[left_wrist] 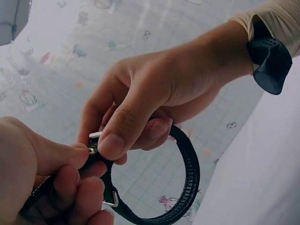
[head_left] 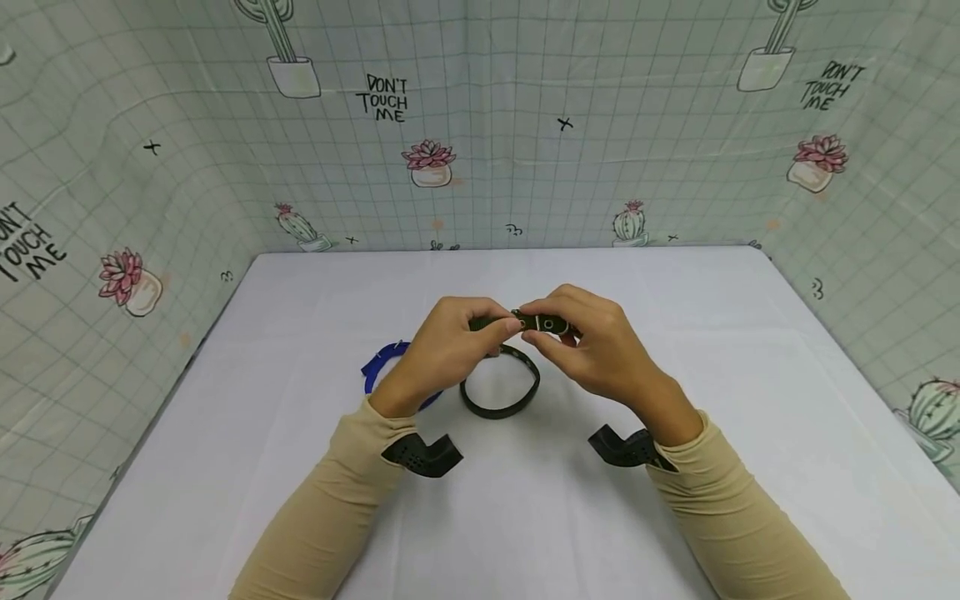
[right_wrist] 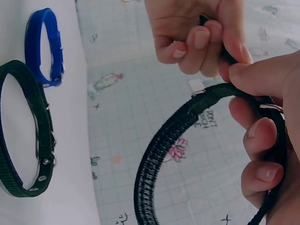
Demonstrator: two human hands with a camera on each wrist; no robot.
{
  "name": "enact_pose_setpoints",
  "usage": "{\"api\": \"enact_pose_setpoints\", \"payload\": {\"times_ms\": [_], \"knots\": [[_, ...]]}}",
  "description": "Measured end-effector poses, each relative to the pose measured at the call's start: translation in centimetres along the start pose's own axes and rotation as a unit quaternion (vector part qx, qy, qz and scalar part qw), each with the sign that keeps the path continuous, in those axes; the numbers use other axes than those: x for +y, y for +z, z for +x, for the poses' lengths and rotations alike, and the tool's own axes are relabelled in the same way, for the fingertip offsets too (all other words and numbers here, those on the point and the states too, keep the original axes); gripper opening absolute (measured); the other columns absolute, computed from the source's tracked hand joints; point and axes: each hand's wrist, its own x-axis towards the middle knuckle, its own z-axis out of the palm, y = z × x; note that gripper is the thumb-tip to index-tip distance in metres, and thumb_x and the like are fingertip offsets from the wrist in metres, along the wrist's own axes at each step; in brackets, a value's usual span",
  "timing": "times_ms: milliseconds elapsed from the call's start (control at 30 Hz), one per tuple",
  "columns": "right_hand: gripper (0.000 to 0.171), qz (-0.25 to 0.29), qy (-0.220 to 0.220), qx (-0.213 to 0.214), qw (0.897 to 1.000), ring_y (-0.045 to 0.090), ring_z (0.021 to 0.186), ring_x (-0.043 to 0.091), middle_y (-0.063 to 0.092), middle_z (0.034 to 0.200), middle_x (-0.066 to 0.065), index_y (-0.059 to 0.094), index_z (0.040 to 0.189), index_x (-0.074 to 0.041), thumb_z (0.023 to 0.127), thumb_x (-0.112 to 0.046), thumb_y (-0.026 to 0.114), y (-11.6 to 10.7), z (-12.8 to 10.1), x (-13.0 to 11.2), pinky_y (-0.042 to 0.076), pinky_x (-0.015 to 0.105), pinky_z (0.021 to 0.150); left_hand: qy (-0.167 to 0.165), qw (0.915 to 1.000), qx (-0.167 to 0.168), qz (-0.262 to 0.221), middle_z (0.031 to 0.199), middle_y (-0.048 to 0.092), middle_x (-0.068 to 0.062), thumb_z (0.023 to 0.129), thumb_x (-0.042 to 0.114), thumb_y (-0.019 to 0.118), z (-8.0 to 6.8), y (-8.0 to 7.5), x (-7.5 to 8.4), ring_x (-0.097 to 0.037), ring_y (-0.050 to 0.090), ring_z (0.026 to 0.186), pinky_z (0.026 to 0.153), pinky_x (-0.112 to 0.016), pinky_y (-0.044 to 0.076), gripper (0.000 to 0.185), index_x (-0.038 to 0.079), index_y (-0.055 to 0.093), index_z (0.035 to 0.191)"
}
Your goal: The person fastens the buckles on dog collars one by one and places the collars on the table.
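Note:
A dark green webbing collar (head_left: 553, 323) with metal-rimmed holes is held up between both hands. My left hand (head_left: 448, 348) pinches its strap between thumb and fingers near a hole. Close beside it, my right hand (head_left: 600, 343) pinches the same strap at a metal fitting. The held collar's loop (left_wrist: 193, 173) hangs below the fingers in the left wrist view, with a silver buckle (left_wrist: 111, 200) on it. Fingers partly hide where the strap ends meet. Below the hands, a second dark green collar (head_left: 495, 413) lies as a closed loop on the white table.
A blue collar (head_left: 371, 368) lies looped on the table (head_left: 300, 333), partly behind the left wrist. In the right wrist view, the blue collar (right_wrist: 33, 42) is beside the green one (right_wrist: 11, 185). Patterned cloth (head_left: 495, 167) stands around the table's back and sides.

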Motion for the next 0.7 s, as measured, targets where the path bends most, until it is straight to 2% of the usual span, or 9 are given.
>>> {"api": "enact_pose_setpoints", "payload": {"times_ms": [133,400,500,700], "knots": [[0.024,0.01,0.014,-0.007,1.0,0.05,0.069,0.007,0.067,0.094,-0.007,0.074,0.109,-0.01,0.086,-0.007,0.08,-0.19,0.04,-0.04,0.043,0.021,0.056,0.012,0.9996,-0.024,0.001,0.089,0.067,-0.003,0.103,0.022,0.06,-0.09,-0.4,-0.11,-0.031,0.065,0.081,0.072,-0.036,0.053,0.02,0.009,0.076,0.104],[0.024,0.028,0.035,-0.009,0.999,0.052,0.068,0.007,0.067,0.092,-0.008,0.074,0.107,-0.01,0.085,-0.004,0.08,-0.37,0.11,-0.3,0.044,0.02,0.057,0.049,0.9973,-0.055,0.008,0.08,0.061,-0.004,0.105,0.017,0.055,0.01,-0.82,-0.07,-0.019,0.059,0.073,0.069,-0.035,0.05,0.021,0.007,0.074,0.107],[0.025,0.015,0.029,-0.011,0.999,0.054,0.069,0.009,0.067,0.092,-0.007,0.074,0.108,-0.01,0.084,-0.003,0.08,-0.43,0.16,-0.53,0.045,0.019,0.058,0.044,0.9971,-0.062,0.006,0.077,0.06,-0.004,0.105,0.016,0.054,0.09,-0.82,-0.04,-0.019,0.059,0.072,0.07,-0.036,0.05,0.022,0.007,0.074,0.108],[0.024,0.001,0.023,-0.018,1.0,0.055,0.072,0.012,0.067,0.091,-0.009,0.075,0.107,-0.012,0.085,-0.003,0.08,-0.55,0.27,-0.91,0.045,0.02,0.06,0.014,0.9971,-0.071,-0.024,0.073,0.06,-0.006,0.106,0.015,0.054,0.04,-0.88,0.09,-0.022,0.06,0.072,0.07,-0.038,0.048,0.022,0.005,0.073,0.106]]}}
